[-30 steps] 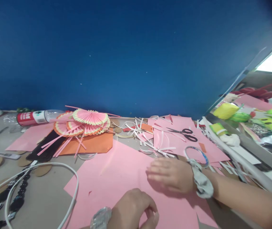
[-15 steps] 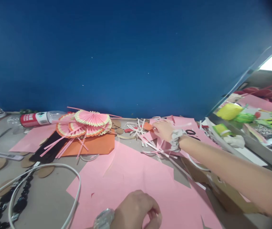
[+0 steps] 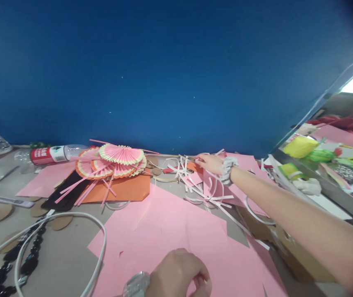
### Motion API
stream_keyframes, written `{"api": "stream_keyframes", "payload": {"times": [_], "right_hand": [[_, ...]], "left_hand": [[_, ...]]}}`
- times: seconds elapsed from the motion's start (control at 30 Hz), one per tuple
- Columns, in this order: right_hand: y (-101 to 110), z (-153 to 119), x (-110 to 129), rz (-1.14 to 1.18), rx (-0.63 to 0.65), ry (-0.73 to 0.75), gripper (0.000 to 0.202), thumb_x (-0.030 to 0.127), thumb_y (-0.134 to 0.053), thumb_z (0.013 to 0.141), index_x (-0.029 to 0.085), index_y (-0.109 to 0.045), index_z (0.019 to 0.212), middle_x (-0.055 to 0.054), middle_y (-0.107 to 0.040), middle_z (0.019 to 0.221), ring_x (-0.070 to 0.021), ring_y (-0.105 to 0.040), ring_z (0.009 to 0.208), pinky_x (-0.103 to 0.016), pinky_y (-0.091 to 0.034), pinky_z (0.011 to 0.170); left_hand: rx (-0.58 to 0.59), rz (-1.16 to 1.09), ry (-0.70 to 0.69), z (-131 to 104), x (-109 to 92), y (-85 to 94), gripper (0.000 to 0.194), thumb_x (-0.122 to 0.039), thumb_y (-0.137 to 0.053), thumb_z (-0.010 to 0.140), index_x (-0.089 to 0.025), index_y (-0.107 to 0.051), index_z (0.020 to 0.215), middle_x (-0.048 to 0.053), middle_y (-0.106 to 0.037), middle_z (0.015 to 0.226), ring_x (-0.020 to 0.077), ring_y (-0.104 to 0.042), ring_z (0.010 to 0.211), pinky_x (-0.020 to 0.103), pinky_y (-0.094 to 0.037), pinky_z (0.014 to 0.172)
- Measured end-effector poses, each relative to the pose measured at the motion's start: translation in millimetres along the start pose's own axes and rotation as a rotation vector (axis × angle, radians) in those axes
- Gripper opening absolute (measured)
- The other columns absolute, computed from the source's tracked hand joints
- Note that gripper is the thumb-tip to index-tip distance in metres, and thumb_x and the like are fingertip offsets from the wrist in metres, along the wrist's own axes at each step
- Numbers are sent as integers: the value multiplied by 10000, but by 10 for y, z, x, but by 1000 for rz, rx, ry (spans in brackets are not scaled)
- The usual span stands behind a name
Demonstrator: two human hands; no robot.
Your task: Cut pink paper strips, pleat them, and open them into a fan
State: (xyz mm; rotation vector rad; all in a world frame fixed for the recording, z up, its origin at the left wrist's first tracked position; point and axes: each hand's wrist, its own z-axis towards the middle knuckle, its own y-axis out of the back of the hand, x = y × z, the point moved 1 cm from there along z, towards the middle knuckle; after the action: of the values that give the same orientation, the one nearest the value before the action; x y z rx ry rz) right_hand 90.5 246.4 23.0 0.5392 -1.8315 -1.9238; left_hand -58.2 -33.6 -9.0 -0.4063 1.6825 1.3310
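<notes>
While the left hand (image 3: 179, 274) lies over the near part of the smooth, flat, angular pink sheet (image 3: 170, 222), its fingers bend loosely, a gap open between them and the thumb, with nothing visible in their hold; the right hand (image 3: 211, 163) reaches beyond the sheet's far right side, its fingers low and slightly bent beside a flat orange scrap (image 3: 195, 166) and a tangle of thin, curling white strips (image 3: 182, 165), and whether they grip anything I cannot tell. A ruffled, soft-looking grey scrunchie (image 3: 226, 171) rings the right wrist. Past the sheet's far left edge, pleated paper rosettes (image 3: 122, 154), pink with crinkled yellow-green rims, lie over stiff orange paper (image 3: 117, 192), and beyond that a clear plastic bottle (image 3: 45, 156) lies on its side. Left of the sheet, a smooth white cable (image 3: 104, 243) loops in a rounded arc near glossy black beads (image 3: 31, 264) and round, matte brown discs (image 3: 62, 222)
</notes>
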Motion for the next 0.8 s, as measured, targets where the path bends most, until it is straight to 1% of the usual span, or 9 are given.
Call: {"api": "stream_keyframes", "payload": {"times": [0.17, 0.23, 0.33, 0.4, 0.5, 0.6, 0.7, 0.77, 0.8], "right_hand": [[4, 108, 74, 90, 140, 6, 243, 297, -470, 889, 185, -544, 1092, -67, -546, 1136, -172, -564, 932, -364, -483, 795], [72, 133, 59, 131, 132, -2, 254, 299, -478, 885, 176, -540, 1099, -67, -547, 1132, -178, -565, 934, -370, -484, 792], [267, 162, -18, 192, 58, -26, 278, 300, -499, 875, 147, -526, 1106, -68, -562, 1087, -175, -578, 901, -369, -495, 757], [455, 176, -88, 225, -33, -45, 257, 321, -500, 872, 136, -550, 1044, -52, -596, 987, -145, -593, 805, -326, -500, 696], [778, 184, -165, 261, -222, -69, 282, 417, -567, 792, 143, -596, 853, -18, -642, 792, -130, -576, 682, -240, -446, 603], [1116, 152, -169, 287, -449, -97, 304, 384, -482, 854, 97, -563, 917, -62, -644, 849, -104, -555, 717, -223, -412, 621], [1464, 28, -107, 264, -693, -154, 401, 410, -401, 886, 50, -514, 1023, -122, -606, 952, -111, -534, 794, -255, -393, 668], [1681, -124, -30, 222, -846, -184, 392, 398, -406, 887, 50, -518, 1029, -134, -587, 985, -130, -527, 853, -291, -388, 719], [1779, -220, 27, 170, -940, -130, 367, 403, -438, 873, 73, -552, 986, -117, -606, 938, -133, -542, 836, -294, -397, 713]], "left_hand": [[-35, 29, -61, 23, 78, -67, 142, -80, -563, 637, -144, -649, 729, 38, -692, 708, 161, -623, 684, 245, -488, 700], [-20, 61, -53, 48, 108, -93, 132, -83, -553, 628, -153, -641, 698, 37, -697, 696, 162, -623, 666, 242, -492, 680], [-26, 87, -48, 65, 147, -127, 129, -77, -548, 612, -158, -631, 669, 33, -698, 678, 159, -618, 641, 237, -492, 664], [-43, 80, -70, 59, 159, -141, 136, -75, -554, 608, -159, -633, 681, 24, -698, 679, 155, -618, 642, 234, -491, 668], [-56, 71, -84, 43, 149, -136, 150, -67, -564, 604, -152, -639, 700, 22, -700, 694, 154, -622, 658, 228, -489, 674], [-41, 90, -79, 34, 121, -107, 146, -53, -572, 601, -144, -636, 695, 28, -697, 691, 155, -625, 665, 216, -489, 659], [-50, 117, -103, 23, 130, -98, 103, -84, -585, 641, -155, -621, 707, 20, -688, 692, 149, -620, 670, 209, -486, 655], [-54, 157, -192, 14, 171, -122, 92, -146, -588, 719, -168, -611, 805, 18, -693, 795, 152, -618, 768, 223, -478, 730], [-54, 190, -265, 9, 199, -140, 127, -195, -583, 762, -175, -598, 886, 21, -690, 887, 161, -605, 863, 240, -462, 797]]}}
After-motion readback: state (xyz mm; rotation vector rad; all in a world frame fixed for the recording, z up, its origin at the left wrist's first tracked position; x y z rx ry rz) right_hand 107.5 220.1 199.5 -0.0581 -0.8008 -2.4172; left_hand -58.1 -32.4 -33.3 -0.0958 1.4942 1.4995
